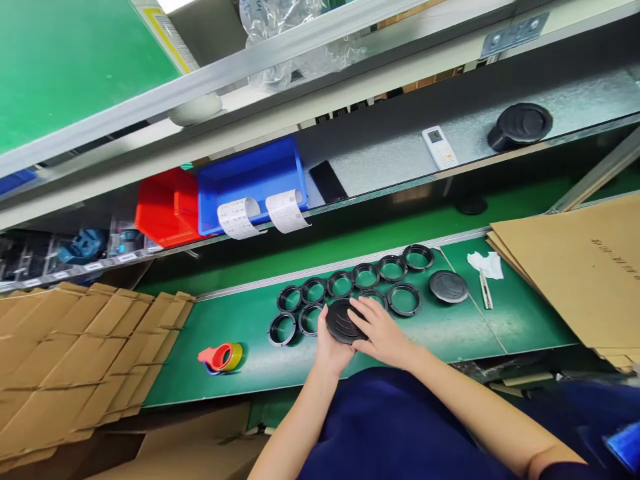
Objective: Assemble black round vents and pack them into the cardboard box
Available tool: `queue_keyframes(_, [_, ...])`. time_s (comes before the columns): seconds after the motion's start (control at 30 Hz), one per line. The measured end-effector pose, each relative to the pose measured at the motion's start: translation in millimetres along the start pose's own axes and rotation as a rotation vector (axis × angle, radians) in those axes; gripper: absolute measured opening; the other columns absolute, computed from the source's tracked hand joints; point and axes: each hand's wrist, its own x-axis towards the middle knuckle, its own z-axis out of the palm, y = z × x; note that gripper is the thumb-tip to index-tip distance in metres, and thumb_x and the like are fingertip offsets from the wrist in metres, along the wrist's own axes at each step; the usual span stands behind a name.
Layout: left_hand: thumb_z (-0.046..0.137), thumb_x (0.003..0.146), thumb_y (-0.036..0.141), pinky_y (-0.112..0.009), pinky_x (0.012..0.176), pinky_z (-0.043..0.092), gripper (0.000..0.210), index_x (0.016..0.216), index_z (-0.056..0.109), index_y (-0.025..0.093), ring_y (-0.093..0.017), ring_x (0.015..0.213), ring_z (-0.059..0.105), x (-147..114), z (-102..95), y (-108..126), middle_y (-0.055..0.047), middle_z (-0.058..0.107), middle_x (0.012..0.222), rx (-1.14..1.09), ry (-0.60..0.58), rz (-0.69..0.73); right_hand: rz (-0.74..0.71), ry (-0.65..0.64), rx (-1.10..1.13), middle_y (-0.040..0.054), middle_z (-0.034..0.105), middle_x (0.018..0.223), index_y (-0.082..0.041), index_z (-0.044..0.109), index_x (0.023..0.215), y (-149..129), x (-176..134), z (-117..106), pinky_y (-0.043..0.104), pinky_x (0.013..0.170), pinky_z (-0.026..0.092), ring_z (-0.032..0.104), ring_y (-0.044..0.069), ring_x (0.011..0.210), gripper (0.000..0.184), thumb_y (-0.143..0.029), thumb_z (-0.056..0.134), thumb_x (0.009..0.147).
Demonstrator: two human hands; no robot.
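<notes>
Both my hands hold a round black cap (341, 323) with curved ridges on its face, just above the green bench. My left hand (334, 350) grips its left and lower edge, thumb along the rim. Across its right side lie the fingers of my right hand (381, 332), closed on the edge. Behind the cap, several black rings (341, 284) stand in two rows; my hands partly cover the front row. To the right, a similar black cap (449, 286) rests on the bench. The cap's underside is hidden.
A tape dispenser with yellow tape (225, 358) sits at left, near stacked folded cartons (85, 360). At right are a utility knife (485, 291), a white tissue (487, 265) and cardboard sheets (575, 267). The shelf above carries a blue bin (250, 177), a red bin (167, 207), and a remote (440, 148).
</notes>
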Motion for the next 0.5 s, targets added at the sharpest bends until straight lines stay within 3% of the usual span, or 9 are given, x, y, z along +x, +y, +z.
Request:
queue_keyframes(0.1, [0.049, 0.092, 0.056, -0.039, 0.086, 0.052, 0.045, 0.101, 0.066, 0.015, -0.025, 0.092, 0.066, 9.2, -6.6, -11.8, -0.009, 0.071, 0.098, 0.021, 0.101, -0.024, 0.061, -0.135, -0.006, 0.0193, 0.028, 0.157, -0.01, 0.033, 0.152, 4.4, -13.1, 18.3, 0.058, 0.119, 0.025, 0.022, 0.034, 0.146, 0.081, -0.06, 0.053, 0.092])
queue_keyframes(0.2, [0.05, 0.093, 0.054, -0.036, 0.088, 0.051, 0.044, 0.096, 0.066, 0.013, -0.024, 0.092, 0.066, 16.9, -14.0, -22.8, -0.011, 0.071, 0.093, 0.072, 0.156, -0.019, 0.159, -0.25, 0.054, 0.0195, 0.023, 0.159, -0.008, 0.032, 0.152, 6.4, -20.5, 24.8, 0.054, 0.122, 0.02, 0.016, 0.032, 0.149, 0.074, -0.052, 0.051, 0.096])
queue_keyframes(0.27, [0.051, 0.092, 0.053, -0.035, 0.09, 0.05, 0.046, 0.097, 0.066, 0.011, -0.025, 0.095, 0.065, 22.5, -17.0, -28.8, -0.013, 0.07, 0.094, 0.115, 0.153, -0.05, 0.241, -0.3, 0.144, 0.0188, 0.016, 0.161, -0.012, 0.031, 0.153, 9.1, -21.6, 24.9, 0.054, 0.121, 0.019, 0.01, 0.033, 0.15, 0.074, -0.049, 0.055, 0.094])
queue_keyframes(0.37, [0.056, 0.089, 0.055, -0.038, 0.096, 0.049, 0.048, 0.104, 0.066, 0.011, -0.03, 0.106, 0.062, 30.8, -15.6, -36.0, -0.013, 0.069, 0.101, 0.156, 0.054, -0.133, 0.346, -0.33, 0.323, 0.0152, 0.009, 0.163, -0.027, 0.013, 0.158, 20.2, -20.2, 23.3, 0.058, 0.118, 0.021, 0.002, 0.035, 0.15, 0.1, -0.05, 0.072, 0.08])
queue_keyframes(0.43, [0.057, 0.087, 0.061, -0.047, 0.102, 0.045, 0.053, 0.111, 0.064, 0.014, -0.035, 0.116, 0.056, 34.8, -13.7, -38.2, -0.014, 0.065, 0.113, 0.225, 0.004, -0.193, 0.368, -0.317, 0.379, 0.0144, 0.018, 0.16, -0.031, 0.007, 0.158, 35.8, -19.8, 22.0, 0.055, 0.116, 0.027, 0.013, 0.035, 0.148, 0.114, -0.047, 0.08, 0.071])
queue_keyframes(0.5, [0.055, 0.085, 0.068, -0.06, 0.104, 0.04, 0.06, 0.124, 0.058, 0.022, -0.04, 0.127, 0.047, 36.4, -15.9, -36.7, -0.015, 0.054, 0.132, 0.342, 0.058, -0.192, 0.459, -0.206, 0.262, 0.0167, 0.027, 0.153, -0.03, 0.015, 0.157, 59.8, -21.4, 20.0, 0.055, 0.112, 0.032, 0.027, 0.037, 0.141, 0.114, -0.048, 0.081, 0.067])
